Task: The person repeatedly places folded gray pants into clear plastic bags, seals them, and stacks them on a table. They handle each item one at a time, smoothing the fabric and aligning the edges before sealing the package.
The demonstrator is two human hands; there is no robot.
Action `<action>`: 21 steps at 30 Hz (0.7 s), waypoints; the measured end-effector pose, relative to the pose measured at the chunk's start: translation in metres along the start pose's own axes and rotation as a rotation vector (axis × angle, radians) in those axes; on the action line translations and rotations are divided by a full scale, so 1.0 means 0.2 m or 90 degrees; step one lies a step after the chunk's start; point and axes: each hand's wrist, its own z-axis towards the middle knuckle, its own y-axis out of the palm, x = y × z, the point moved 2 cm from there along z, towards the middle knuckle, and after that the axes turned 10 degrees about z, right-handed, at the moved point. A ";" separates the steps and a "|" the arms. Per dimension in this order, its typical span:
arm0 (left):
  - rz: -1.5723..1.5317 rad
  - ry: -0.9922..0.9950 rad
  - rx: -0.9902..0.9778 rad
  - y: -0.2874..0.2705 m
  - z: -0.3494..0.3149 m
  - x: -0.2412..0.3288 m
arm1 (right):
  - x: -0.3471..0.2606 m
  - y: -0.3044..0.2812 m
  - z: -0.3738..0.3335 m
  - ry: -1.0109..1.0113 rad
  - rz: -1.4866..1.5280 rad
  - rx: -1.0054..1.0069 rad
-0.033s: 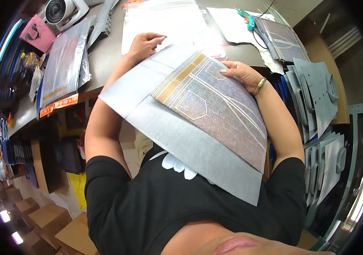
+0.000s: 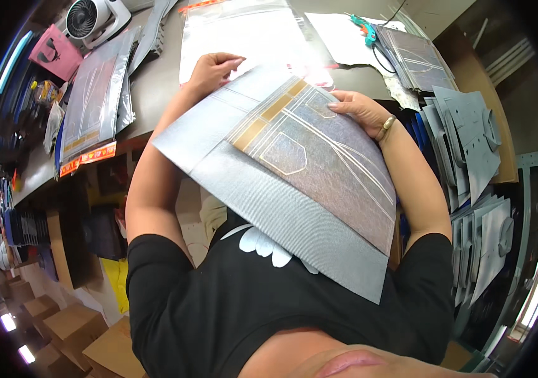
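In front of my chest is a floppy grey fabric piece (image 2: 281, 217) with a jeans-printed panel (image 2: 335, 160) lying on it, showing tan bands, a pocket outline and pale curved lines. My right hand (image 2: 360, 110) grips the panel's upper right edge, thumb on top and the other fingers hidden behind. At the piece's upper left edge, my left hand (image 2: 215, 72) is closed with its fingers curled together. Whether anything is pinched in it cannot be made out. Beyond it, clear plastic bags (image 2: 237, 31) lie on the table (image 2: 155, 75).
To the left lie bagged jeans-printed pieces (image 2: 89, 104), a white fan (image 2: 89, 19) and a pink bag (image 2: 54, 50). A teal glue gun (image 2: 364, 28) with a cord rests beside printed panels (image 2: 417, 57) at the far right. Grey bags (image 2: 467, 135) stack at right; cardboard boxes (image 2: 73, 324) stand lower left.
The grey piece's left corner has shifted slightly right, and its lower edge has risen a little. Both hands stay almost in place.
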 end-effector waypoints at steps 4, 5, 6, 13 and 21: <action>0.265 0.283 0.048 -0.01 -0.05 -0.09 | -0.07 -0.13 -0.02 -0.027 0.014 0.039; 0.339 0.288 0.050 -0.02 -0.06 -0.11 | -0.09 -0.15 -0.03 -0.029 0.008 0.049; 0.411 0.294 0.052 -0.01 -0.10 -0.10 | -0.10 -0.17 -0.04 -0.032 0.002 0.061; -0.064 -0.063 0.067 -0.06 -0.17 -0.14 | -0.17 -0.22 -0.03 -0.070 -0.016 0.093; 0.540 0.244 0.192 -0.12 -0.35 -0.11 | -0.19 -0.25 0.01 -0.112 0.010 0.111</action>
